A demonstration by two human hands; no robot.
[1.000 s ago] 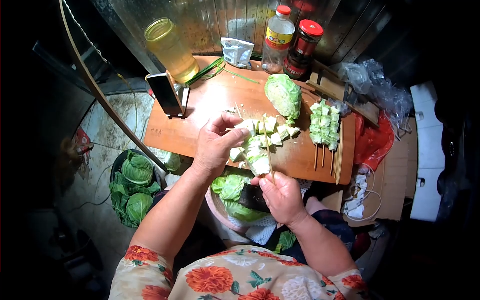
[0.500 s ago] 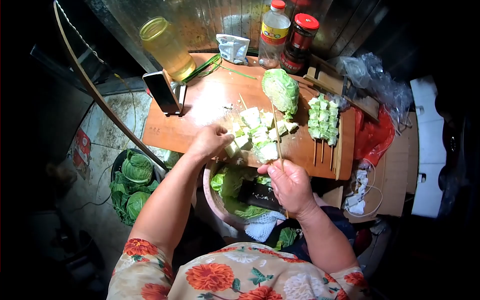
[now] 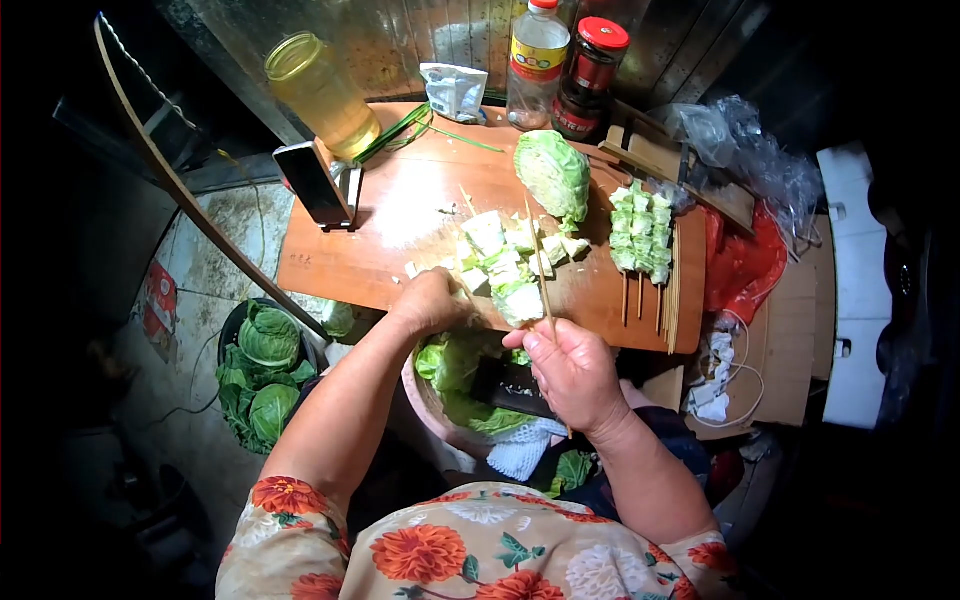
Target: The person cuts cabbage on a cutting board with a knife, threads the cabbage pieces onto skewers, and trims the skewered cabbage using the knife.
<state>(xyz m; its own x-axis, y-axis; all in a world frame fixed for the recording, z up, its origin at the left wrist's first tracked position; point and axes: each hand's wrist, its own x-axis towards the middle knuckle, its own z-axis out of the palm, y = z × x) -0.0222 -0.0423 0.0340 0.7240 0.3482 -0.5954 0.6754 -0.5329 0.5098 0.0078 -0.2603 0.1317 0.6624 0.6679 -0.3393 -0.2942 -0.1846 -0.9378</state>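
Right hand [image 3: 577, 372]: fingers closed around a bare lower length of skewer [image 3: 541, 262], over the near edge of the surface [image 3: 335, 265]. Skewer tilted, tip up toward the far edge, crossing in front of the cut cabbage [image 3: 486, 234]. Can't tell if any piece is on it.

Left hand [image 3: 432, 302]: at the near edge, just left of the pile, fingers curled down; can't tell how wide or if holding anything.

Cut cabbage: loose pile, middle of surface toward near edge. Cabbage chunk [image 3: 553, 178] behind it, to the right. Loaded skewers [image 3: 641, 235] side by side near right edge, bare skewers [image 3: 673, 300] right beside them. Phone [image 3: 312, 184] propped near left far corner, yellowish jar [image 3: 325, 100] behind it. Clear bottle [image 3: 537, 70] at far edge. Basin [image 3: 425, 405] below near edge, leaves inside.
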